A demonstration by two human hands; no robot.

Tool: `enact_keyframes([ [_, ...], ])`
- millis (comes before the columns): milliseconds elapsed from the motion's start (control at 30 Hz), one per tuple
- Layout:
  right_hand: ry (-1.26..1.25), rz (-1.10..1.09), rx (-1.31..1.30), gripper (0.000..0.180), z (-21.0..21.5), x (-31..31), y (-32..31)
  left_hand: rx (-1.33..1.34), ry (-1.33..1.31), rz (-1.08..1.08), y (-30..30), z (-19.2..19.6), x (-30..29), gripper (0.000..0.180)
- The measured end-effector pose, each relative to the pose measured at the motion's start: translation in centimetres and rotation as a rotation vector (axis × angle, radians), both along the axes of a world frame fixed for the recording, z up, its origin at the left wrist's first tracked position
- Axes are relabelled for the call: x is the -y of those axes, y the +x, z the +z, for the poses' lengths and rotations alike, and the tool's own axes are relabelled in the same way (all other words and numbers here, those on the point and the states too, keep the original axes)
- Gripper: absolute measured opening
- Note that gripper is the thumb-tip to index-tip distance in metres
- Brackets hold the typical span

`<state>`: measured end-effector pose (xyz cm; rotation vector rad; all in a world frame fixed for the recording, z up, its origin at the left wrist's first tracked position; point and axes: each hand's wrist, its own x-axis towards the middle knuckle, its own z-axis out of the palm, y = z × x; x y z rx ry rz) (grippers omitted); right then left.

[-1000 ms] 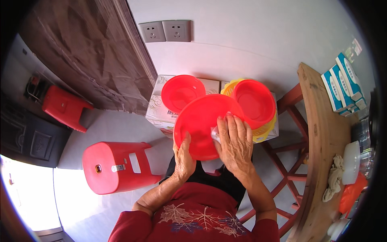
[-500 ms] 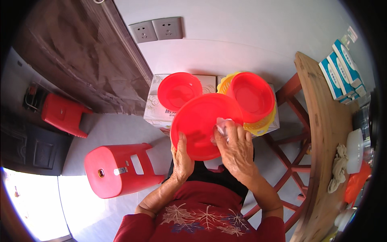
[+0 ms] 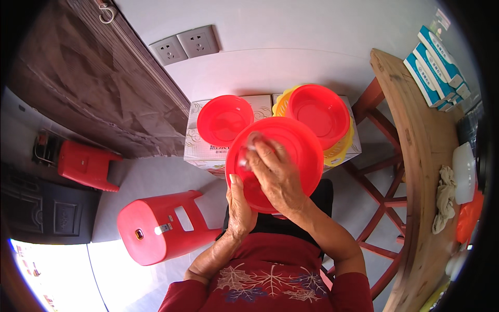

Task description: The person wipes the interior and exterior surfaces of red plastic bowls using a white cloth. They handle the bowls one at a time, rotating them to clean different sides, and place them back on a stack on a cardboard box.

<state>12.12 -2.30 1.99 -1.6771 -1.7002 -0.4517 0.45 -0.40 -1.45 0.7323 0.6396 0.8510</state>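
Red bowl [image 3: 291, 151], round, glossy plastic, held before your chest above two cardboard boxes [image 3: 205, 148]. Your left hand [image 3: 240, 205] grips its lower rim; your right hand [image 3: 275, 174] presses small whitish wad [image 3: 248, 148] into its hollow. On boxes: one smaller red bowl [image 3: 224, 119], empty; one red bowl [image 3: 319, 112] nested atop yellow bowls [image 3: 340, 148]. Two red plastic stools [image 3: 161, 226] on floor. Wooden bench [image 3: 421, 156] to your right.

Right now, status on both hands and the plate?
Left hand grips the red plate at its edge. Right hand presses a small clear wipe on its face. Nothing in the way.
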Motion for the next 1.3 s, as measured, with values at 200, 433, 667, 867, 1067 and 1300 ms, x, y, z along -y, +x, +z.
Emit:
enact_keyframes([
  [200, -0.224, -0.328, 0.141, 0.036, 0.4, 2.2, -0.3, 0.021, -0.025, 0.010, -0.3, 0.6, -0.3, 0.064],
  [433, -0.261, -0.022, 0.123, 0.037, -0.6, 3.6, -1.7, -0.032, 0.002, 0.018, -0.9, 0.2, -0.9, 0.063],
  [667, -0.129, -0.179, 0.014, 0.035, 0.0, 1.1, -0.2, -0.001, -0.006, 0.000, -0.6, 0.2, -0.3, 0.061],
  [867, -0.059, -0.028, -0.135, 0.031, 0.2, 0.9, -0.5, -0.030, 0.030, -0.029, -0.5, 0.7, 0.1, 0.059],
  [1067, -0.403, 0.488, -0.324, 0.018, -1.0, 3.3, 0.3, -0.133, 0.043, -0.010, -1.4, -0.6, -1.2, 0.059],
  [1300, -0.159, 0.312, -0.543, 0.037, 2.5, 3.9, 2.9, -0.063, 0.011, 0.016, -1.1, 0.9, -0.9, 0.064],
])
